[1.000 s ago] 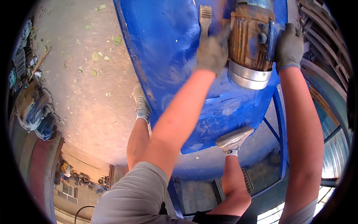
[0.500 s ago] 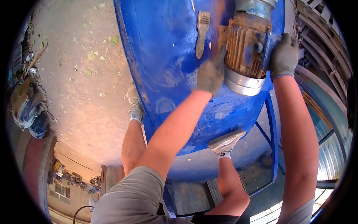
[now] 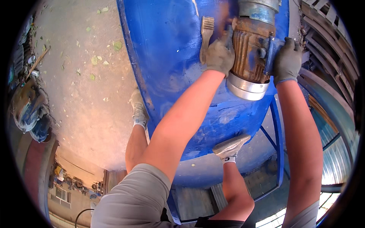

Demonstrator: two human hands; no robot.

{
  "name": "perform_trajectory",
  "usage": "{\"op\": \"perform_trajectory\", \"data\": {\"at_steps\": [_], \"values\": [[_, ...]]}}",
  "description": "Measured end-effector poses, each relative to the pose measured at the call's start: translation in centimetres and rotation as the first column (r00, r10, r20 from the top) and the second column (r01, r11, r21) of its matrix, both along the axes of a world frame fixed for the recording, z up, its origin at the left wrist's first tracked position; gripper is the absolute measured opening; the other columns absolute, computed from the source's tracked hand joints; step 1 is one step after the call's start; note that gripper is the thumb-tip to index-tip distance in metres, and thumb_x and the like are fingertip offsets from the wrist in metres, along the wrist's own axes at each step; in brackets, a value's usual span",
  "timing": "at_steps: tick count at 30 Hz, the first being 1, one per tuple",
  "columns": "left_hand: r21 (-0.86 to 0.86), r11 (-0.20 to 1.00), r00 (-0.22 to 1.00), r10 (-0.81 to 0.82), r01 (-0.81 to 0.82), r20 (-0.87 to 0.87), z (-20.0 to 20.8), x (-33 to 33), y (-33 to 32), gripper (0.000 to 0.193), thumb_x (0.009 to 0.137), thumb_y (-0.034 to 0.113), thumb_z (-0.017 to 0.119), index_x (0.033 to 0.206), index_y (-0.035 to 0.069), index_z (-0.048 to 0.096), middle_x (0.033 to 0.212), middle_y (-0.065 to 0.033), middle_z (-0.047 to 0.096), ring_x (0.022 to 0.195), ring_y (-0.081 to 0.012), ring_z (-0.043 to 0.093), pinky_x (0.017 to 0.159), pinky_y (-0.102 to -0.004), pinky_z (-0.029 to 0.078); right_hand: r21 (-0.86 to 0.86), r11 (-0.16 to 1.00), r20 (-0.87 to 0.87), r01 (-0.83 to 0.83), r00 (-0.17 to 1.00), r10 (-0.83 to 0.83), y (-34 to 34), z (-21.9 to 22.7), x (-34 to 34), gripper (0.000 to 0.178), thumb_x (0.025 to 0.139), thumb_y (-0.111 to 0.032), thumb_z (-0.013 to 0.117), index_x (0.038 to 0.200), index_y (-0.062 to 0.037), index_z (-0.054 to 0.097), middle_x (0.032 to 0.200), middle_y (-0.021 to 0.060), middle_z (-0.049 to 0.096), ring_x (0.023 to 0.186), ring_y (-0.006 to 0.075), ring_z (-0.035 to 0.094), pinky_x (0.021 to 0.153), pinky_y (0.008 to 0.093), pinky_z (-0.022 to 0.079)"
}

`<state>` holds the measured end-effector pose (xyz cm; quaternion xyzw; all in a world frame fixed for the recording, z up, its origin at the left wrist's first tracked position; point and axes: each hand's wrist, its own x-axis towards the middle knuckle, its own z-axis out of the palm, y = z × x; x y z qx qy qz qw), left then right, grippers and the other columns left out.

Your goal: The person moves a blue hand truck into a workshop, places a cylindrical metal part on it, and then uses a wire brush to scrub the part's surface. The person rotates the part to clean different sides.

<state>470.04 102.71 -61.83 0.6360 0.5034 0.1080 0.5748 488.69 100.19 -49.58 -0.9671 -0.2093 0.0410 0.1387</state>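
A rusty electric motor (image 3: 249, 53) with cooling fins and a silvery end cover (image 3: 247, 89) lies on a blue-painted metal surface (image 3: 163, 49). My left hand (image 3: 220, 55), in a grey work glove, grips its left edge, with the fingers pointing up along the fins and partly hidden. On the other side, my gloved right hand (image 3: 288, 60) is closed around the blue plate (image 3: 270, 55) fixed to the motor. Just left of my left hand lies a worn flat paintbrush (image 3: 207, 32), its handle end close to the glove.
My shoes (image 3: 232, 146) are near the blue surface's lower edge and left side. Slatted timber (image 3: 327, 45) is stacked at the right. Leaves (image 3: 118, 45) dot the concrete floor on the left, where stained bags (image 3: 26, 110) lie. Blue frame legs (image 3: 279, 144) stand at lower right.
My left hand has moved up and right, closer in against the motor. The motor's near end has shifted slightly down and left in view; my right hand keeps its hold.
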Motion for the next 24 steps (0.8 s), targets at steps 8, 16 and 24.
{"op": "perform_trajectory", "data": {"at_steps": [8,16,24], "values": [[0.156,0.988,0.990,-0.041,0.020,0.132,-0.5,-4.2,-8.0,0.070,0.102,0.004,0.059,0.168,0.026,0.051,0.131,-0.0232,0.076,0.111,-0.0470,0.075,0.103,-0.0503,0.060,-0.059,0.995,0.053,0.085,0.995,-0.082,-0.2,0.4,-0.2,0.060,0.107,-0.048,0.049,0.137,-0.0001,0.071,0.137,0.0311,0.072,0.131,0.0489,0.068,0.114,0.0514,0.050],[0.149,0.989,0.996,-0.001,-0.013,0.091,-2.5,-2.7,-4.8,0.073,0.101,0.008,0.064,0.169,0.028,0.049,0.124,-0.0258,0.075,0.101,-0.0447,0.076,0.101,-0.0512,0.060,-0.023,0.999,0.025,0.031,0.999,-0.031,1.5,0.3,-0.2,0.060,0.107,-0.048,0.050,0.137,-0.0007,0.072,0.137,0.0307,0.073,0.130,0.0494,0.068,0.114,0.0520,0.050],[-0.053,0.984,0.985,-0.171,0.169,-0.033,2.7,-9.8,-10.2,0.059,0.106,0.013,0.061,0.163,0.028,0.059,0.113,-0.0205,0.078,0.101,-0.0421,0.077,0.089,-0.0512,0.061,-0.058,0.994,0.042,0.092,0.995,-0.090,0.9,0.5,-0.3,0.060,0.106,-0.049,0.051,0.138,-0.0031,0.072,0.138,0.0305,0.073,0.132,0.0483,0.068,0.115,0.0509,0.050]]}}
